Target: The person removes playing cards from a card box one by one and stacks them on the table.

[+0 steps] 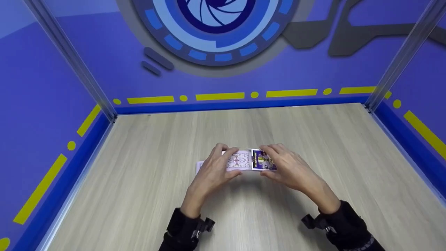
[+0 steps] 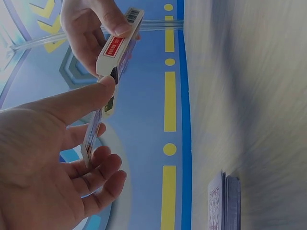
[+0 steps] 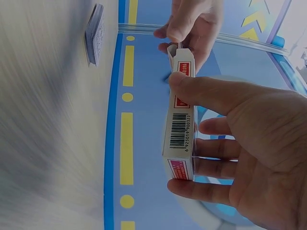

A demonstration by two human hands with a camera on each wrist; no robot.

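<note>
My left hand [image 1: 210, 170] pinches a thin set of playing cards [image 1: 239, 160] between thumb and fingers, patterned back facing up. In my right hand [image 1: 292, 169] is a small card box [image 1: 258, 161], gripped along its long sides. The box has a dark printed face and a white side with a barcode [image 3: 180, 130]. Its end toward the left hand is open, with a flap [image 3: 171, 53] sticking out, and the cards' edge meets that end. Both are held above the table. Below the left hand, a stack of playing cards [image 2: 224, 201] lies on the table, mostly hidden in the head view.
A wood-grain table [image 1: 146, 195] spreads around the hands. Blue printed panels [image 1: 223, 83] with yellow dashes enclose its back and sides, joined by metal posts [image 1: 80, 69] at the back corners. Each wrist wears a black strap [image 1: 184, 223] with a camera mount.
</note>
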